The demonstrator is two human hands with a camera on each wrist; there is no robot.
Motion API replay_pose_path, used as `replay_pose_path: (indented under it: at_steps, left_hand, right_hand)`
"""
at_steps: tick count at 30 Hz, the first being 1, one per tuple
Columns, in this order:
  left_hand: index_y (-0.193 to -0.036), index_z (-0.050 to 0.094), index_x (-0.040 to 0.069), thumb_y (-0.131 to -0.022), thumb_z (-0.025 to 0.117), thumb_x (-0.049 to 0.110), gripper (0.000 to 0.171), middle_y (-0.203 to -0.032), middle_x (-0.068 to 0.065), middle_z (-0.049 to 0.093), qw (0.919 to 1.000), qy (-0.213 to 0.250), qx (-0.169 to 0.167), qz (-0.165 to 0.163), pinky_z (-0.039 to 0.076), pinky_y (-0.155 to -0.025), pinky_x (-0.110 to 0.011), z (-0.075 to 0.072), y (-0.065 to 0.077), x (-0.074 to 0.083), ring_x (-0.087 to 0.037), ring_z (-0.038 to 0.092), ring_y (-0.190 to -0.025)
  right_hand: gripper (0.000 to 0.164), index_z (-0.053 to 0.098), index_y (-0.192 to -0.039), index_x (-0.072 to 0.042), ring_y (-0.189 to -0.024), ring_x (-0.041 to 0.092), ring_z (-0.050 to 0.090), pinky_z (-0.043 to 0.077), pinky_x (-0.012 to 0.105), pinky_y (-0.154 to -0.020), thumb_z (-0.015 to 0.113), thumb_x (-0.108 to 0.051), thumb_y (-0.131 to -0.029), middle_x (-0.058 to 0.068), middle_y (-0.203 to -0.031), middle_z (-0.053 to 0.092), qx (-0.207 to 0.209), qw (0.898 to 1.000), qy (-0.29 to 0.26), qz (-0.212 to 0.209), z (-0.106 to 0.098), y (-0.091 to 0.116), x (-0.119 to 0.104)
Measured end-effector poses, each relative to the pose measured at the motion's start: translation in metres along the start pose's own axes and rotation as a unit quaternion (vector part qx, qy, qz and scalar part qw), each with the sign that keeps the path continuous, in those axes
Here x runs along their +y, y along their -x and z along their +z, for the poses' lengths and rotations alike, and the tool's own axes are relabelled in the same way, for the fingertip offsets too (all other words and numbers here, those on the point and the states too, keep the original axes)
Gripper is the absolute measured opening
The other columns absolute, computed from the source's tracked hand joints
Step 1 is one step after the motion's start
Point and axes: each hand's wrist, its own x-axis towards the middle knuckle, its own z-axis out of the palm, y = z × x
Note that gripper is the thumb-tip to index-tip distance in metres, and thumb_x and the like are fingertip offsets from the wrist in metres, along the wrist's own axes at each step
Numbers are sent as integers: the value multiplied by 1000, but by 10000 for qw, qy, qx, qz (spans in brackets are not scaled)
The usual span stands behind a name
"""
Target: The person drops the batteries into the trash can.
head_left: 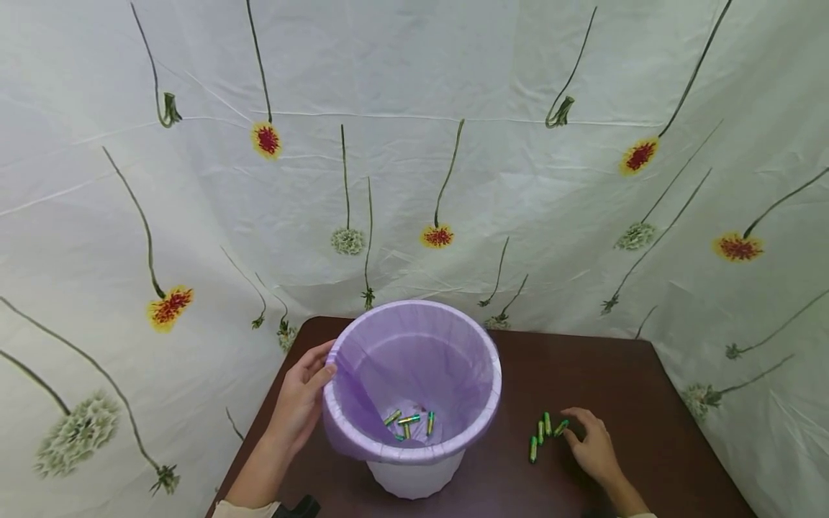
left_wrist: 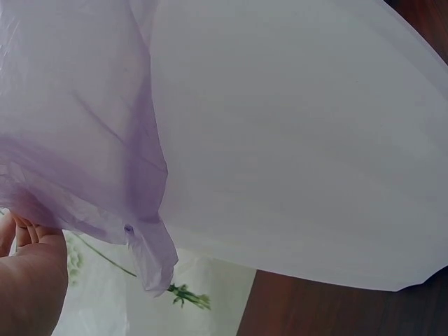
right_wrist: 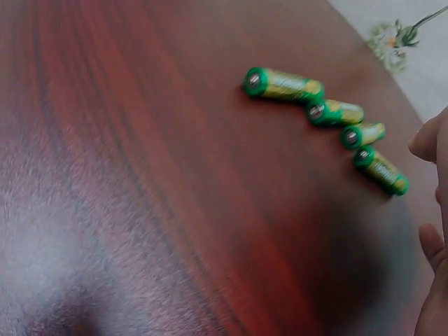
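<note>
A white trash bin [head_left: 414, 478] stands on the table, lined with a thin purple plastic bag [head_left: 447, 360] folded over its rim. My left hand [head_left: 301, 399] grips the bin's left rim, thumb on top and fingers outside, partly behind the bag in the left wrist view. Several green and yellow batteries [head_left: 408, 419] lie scattered on the bin's bottom. Right of the bin, more batteries [right_wrist: 283, 85] lie close together on the tabletop. My right hand [head_left: 592, 446] is beside the rightmost battery [right_wrist: 380, 171], thumb and fingers spread apart with nothing between them in the right wrist view.
The dark brown table [head_left: 602, 374] has rounded corners. White cloth [head_left: 401, 187] printed with flowers hangs behind and on both sides, close to the table edges. A black strap [head_left: 298, 508] shows at the left wrist.
</note>
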Motion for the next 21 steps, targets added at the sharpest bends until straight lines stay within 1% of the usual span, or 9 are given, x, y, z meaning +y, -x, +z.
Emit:
replay_pose_path:
  at_steps: [5,7,10,16,21]
  left_hand:
    - [-147,43,-10,-104,58,2,48,-125,-12,61,10000,24,-38,55,57,-86,-30,0,-1,0,-17,64,-105]
    - [-147,43,-10,-104,59,2,48,-125,-12,62,10000,35,-47,66,58,-86,-30,0,-1,0,-17,64,-105]
    - [-147,43,-9,-104,59,3,48,-126,-12,62,10000,31,-31,50,58,-86,-31,0,0,0,-17,65,-105]
    - [-148,42,-9,-103,59,3,49,-126,-11,62,10000,43,-18,30,58,-86,-31,0,1,-1,-16,65,-105]
    - [-148,42,-9,-104,59,3,49,-128,-12,61,10000,54,-38,31,57,-87,-31,0,1,-2,-17,65,-107]
  right_hand:
    - [35,65,-126,2,-131,54,37,30,77,-100,65,7,-92,28,-138,56,-52,9999,-90,-36,7,2,9]
    - [34,65,-125,3,-132,55,36,27,76,-102,65,7,-92,29,-137,56,-77,9999,-85,-32,8,2,10]
    - [32,66,-124,3,-131,54,37,25,72,-103,66,6,-92,29,-136,57,-109,9999,43,-14,8,2,11]
    - [28,68,-118,3,-127,52,47,25,69,-105,69,7,-90,28,-130,61,-198,9995,220,-51,7,-1,13]
    - [22,71,-113,2,-125,53,46,30,69,-100,72,2,-92,28,-131,57,-481,9982,345,-17,2,-7,18]
